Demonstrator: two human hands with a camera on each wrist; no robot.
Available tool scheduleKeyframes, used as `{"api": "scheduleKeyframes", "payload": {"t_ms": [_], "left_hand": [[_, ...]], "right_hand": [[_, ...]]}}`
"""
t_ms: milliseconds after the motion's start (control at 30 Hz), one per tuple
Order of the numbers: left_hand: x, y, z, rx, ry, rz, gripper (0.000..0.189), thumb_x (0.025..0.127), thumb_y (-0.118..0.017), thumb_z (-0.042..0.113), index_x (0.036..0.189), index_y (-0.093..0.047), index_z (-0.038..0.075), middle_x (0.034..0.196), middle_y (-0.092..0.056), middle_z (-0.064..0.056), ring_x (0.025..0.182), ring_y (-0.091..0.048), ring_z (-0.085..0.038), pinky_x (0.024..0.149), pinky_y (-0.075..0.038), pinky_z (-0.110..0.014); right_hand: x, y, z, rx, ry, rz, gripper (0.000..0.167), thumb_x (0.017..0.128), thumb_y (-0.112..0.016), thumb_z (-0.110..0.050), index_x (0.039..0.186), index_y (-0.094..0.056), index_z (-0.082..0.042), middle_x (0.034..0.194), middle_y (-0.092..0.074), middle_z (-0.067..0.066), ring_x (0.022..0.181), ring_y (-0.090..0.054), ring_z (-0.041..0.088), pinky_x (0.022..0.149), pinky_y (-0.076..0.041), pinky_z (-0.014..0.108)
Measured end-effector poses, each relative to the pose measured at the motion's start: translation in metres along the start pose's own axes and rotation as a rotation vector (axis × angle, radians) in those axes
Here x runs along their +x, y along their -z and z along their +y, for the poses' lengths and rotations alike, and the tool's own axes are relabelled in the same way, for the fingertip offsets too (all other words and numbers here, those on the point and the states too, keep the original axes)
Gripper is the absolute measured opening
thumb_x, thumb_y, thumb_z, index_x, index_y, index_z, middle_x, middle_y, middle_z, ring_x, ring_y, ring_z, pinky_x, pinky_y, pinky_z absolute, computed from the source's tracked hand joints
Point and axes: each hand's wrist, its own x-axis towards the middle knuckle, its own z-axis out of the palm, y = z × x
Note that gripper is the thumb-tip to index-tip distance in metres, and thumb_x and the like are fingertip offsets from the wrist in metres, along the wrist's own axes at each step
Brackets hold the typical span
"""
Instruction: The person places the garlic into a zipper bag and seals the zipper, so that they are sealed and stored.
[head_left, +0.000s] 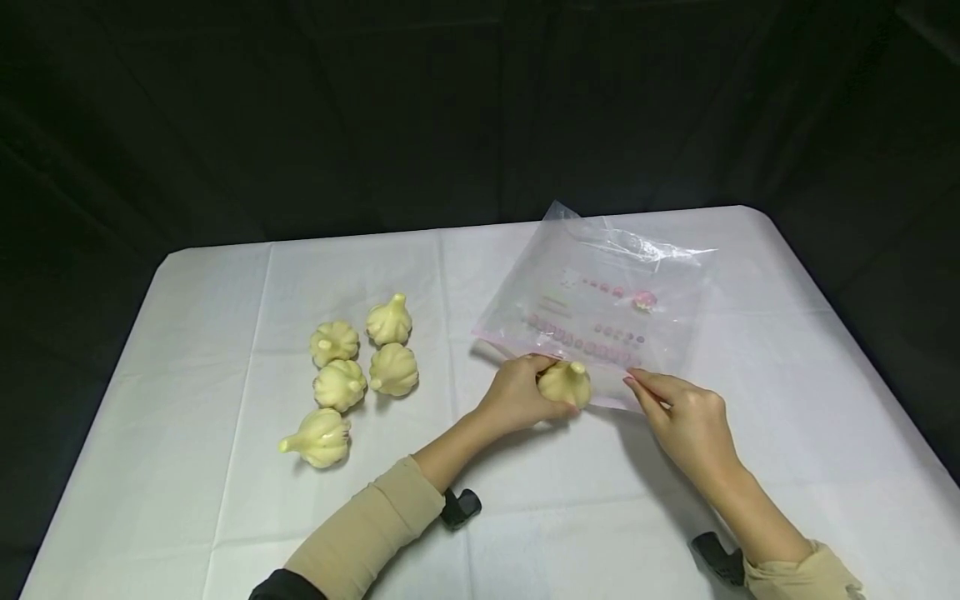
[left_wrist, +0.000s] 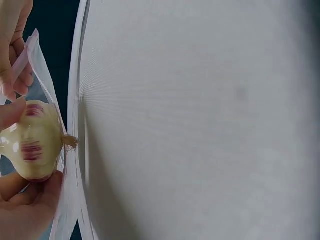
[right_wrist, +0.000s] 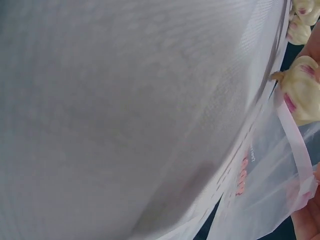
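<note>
A pale yellow garlic bulb (head_left: 566, 384) with purple streaks is gripped between the thumb and fingers of my left hand (head_left: 522, 392). It sits right at the mouth of a clear plastic bag (head_left: 600, 292) with pink print, which lies on the table. My right hand (head_left: 686, 425) pinches the bag's pink-edged rim between thumb and fingers at its near right corner. The left wrist view shows the held garlic bulb (left_wrist: 37, 142) between the bag's two sides, its root tuft pointing down toward the tablecloth. In the right wrist view, the bag's pink rim (right_wrist: 296, 142) stands lifted beside the bulb.
Several more garlic bulbs (head_left: 340, 385) lie grouped on the left half of the white-covered table (head_left: 187, 358). One of them (head_left: 321, 437) lies nearest, its stem pointing left. A dark curtain (head_left: 450, 117) hangs behind the table. Black wrist camera mounts (head_left: 460, 508) hang under both forearms.
</note>
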Motion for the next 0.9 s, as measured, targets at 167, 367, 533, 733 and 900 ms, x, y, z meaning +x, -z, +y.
{"api": "scheduleKeyframes", "payload": {"t_ms": [167, 367, 533, 733, 900], "left_hand": [[0.0016, -0.0015, -0.0013, 0.024, 0.007, -0.031, 0.065, 0.071, -0.088, 0.021, 0.126, -0.062, -0.001, 0.122, -0.065, -0.011, 0.102, -0.062, -0.019, 0.084, -0.049, -0.019], [0.0037, -0.0029, 0.0007, 0.053, 0.023, -0.018, 0.067, 0.070, -0.088, 0.024, 0.127, -0.062, 0.001, 0.125, -0.064, -0.009, 0.109, -0.059, -0.020, 0.089, -0.048, -0.023], [0.0051, -0.0043, 0.0034, 0.051, 0.042, 0.022, 0.062, 0.071, -0.087, 0.025, 0.123, -0.065, 0.000, 0.120, -0.066, -0.009, 0.107, -0.060, -0.021, 0.088, -0.049, -0.023], [0.0078, -0.0074, -0.0008, -0.138, 0.128, 0.097, 0.058, 0.074, -0.084, 0.028, 0.119, -0.065, -0.003, 0.110, -0.067, -0.011, 0.096, -0.062, -0.020, 0.080, -0.052, -0.025], [0.0098, -0.0073, -0.0008, -0.207, 0.167, 0.113, 0.066, 0.078, -0.080, 0.028, 0.130, -0.057, -0.004, 0.123, -0.063, -0.016, 0.109, -0.061, -0.025, 0.088, -0.052, -0.029]], "right_hand": [[0.0008, 0.0003, -0.0005, -0.001, 0.002, 0.009, 0.019, 0.074, -0.077, 0.008, 0.092, -0.074, 0.008, 0.086, -0.071, 0.022, 0.073, -0.070, 0.037, 0.056, -0.056, 0.041], [0.0010, 0.0008, -0.0010, 0.005, 0.005, 0.020, 0.020, 0.073, -0.077, 0.009, 0.093, -0.074, 0.008, 0.087, -0.072, 0.021, 0.073, -0.071, 0.037, 0.055, -0.056, 0.041], [0.0006, 0.0007, -0.0009, 0.028, 0.028, 0.029, 0.021, 0.072, -0.077, 0.011, 0.093, -0.073, 0.009, 0.087, -0.071, 0.022, 0.074, -0.070, 0.037, 0.055, -0.056, 0.040], [-0.0005, 0.0001, -0.0004, 0.023, 0.036, 0.029, 0.024, 0.070, -0.078, 0.011, 0.093, -0.074, 0.008, 0.086, -0.072, 0.021, 0.074, -0.070, 0.037, 0.055, -0.056, 0.041], [-0.0011, -0.0002, 0.0003, 0.015, 0.036, 0.025, 0.025, 0.069, -0.078, 0.011, 0.094, -0.074, 0.008, 0.086, -0.072, 0.021, 0.074, -0.070, 0.037, 0.056, -0.056, 0.042]]}}
